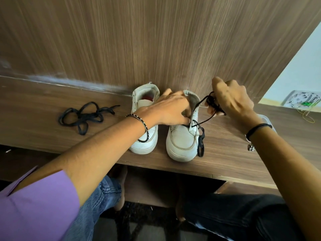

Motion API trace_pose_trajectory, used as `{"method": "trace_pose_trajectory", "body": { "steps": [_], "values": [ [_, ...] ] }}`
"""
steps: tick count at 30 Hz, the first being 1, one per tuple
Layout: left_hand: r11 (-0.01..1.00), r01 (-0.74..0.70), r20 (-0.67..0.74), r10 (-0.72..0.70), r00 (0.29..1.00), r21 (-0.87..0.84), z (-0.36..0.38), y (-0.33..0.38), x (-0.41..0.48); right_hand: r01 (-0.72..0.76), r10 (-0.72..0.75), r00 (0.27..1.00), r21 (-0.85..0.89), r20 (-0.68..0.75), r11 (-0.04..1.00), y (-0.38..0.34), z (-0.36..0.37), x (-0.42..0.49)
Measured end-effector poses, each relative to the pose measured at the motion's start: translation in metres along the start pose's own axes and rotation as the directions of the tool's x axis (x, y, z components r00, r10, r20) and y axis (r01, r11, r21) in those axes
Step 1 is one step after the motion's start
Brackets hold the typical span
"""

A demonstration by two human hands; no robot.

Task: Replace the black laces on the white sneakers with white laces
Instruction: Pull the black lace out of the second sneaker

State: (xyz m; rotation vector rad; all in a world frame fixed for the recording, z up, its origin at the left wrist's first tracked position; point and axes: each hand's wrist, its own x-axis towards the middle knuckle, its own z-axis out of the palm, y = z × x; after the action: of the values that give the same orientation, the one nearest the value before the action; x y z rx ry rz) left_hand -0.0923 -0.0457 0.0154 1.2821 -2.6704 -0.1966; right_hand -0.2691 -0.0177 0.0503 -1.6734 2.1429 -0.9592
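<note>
Left hand (171, 110) is gripping the half-laced sneaker (182, 143) on the shelf (225, 153), right hand (232, 101) is clutching its black lace (201, 150) — pulling steadily, eyelet by eyelet, should be keeping it snag-free.

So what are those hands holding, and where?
The right hand holds the black lace by its bunched free end; the left hand grips the laced sneaker at its eyelet edge.

laceless white sneaker (145, 145) stands beside half-unlaced sneaker (181, 145); loose black lace (83, 117) lies heaped nearby.
</note>
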Motion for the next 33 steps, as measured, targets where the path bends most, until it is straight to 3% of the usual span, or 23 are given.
{"method": "trace_pose_trajectory", "body": {
  "steps": [5, 8, 13, 16, 18, 20, 22, 24, 29, 33],
  "values": [
    [0.999, -0.029, 0.039, 0.030, 0.999, -0.032, 0.012, -0.007, 0.008, -0.049, 0.037, 0.998, -0.203, -0.060, 0.978, 0.007, -0.004, 0.009],
    [0.998, -0.036, 0.013, 0.037, 0.999, -0.042, 0.011, -0.007, 0.008, 0.042, -0.019, 0.997, -0.344, 0.071, 0.938, 0.015, 0.002, 0.013],
    [0.999, -0.005, -0.034, 0.004, 0.999, -0.049, 0.006, 0.000, 0.006, 0.180, -0.161, 0.983, -0.257, 0.093, 0.949, 0.014, 0.013, 0.011],
    [1.000, 0.012, -0.078, -0.014, 0.997, -0.018, 0.006, 0.005, 0.004, 0.159, -0.123, 0.973, -0.180, 0.196, 0.971, 0.008, 0.017, 0.005],
    [0.997, 0.016, -0.178, -0.002, 0.984, 0.077, 0.004, 0.010, 0.003, 0.143, -0.087, 0.958, -0.195, 0.272, 0.970, 0.009, 0.021, 0.003],
    [0.980, 0.089, -0.317, -0.029, 0.948, 0.178, 0.000, 0.011, 0.004, 0.113, -0.060, 0.953, -0.165, 0.298, 0.980, 0.010, 0.021, 0.004],
    [0.968, 0.192, -0.356, -0.124, 0.926, 0.164, -0.003, 0.008, 0.004, 0.113, -0.065, 0.948, -0.139, 0.311, 0.984, 0.010, 0.019, 0.006],
    [0.971, 0.207, -0.308, -0.162, 0.938, 0.121, -0.006, 0.005, 0.002, 0.131, -0.083, 0.940, -0.127, 0.332, 0.983, 0.010, 0.018, 0.006],
    [0.996, -0.036, -0.173, 0.049, 0.984, 0.077, 0.000, -0.002, 0.003, 0.133, -0.090, 0.937, -0.106, 0.336, 0.985, 0.016, 0.025, 0.011],
    [0.990, -0.109, -0.100, 0.118, 0.988, 0.093, 0.009, -0.004, 0.004, 0.159, -0.113, 0.933, -0.112, 0.343, 0.981, 0.018, 0.026, 0.013]
  ]
}}
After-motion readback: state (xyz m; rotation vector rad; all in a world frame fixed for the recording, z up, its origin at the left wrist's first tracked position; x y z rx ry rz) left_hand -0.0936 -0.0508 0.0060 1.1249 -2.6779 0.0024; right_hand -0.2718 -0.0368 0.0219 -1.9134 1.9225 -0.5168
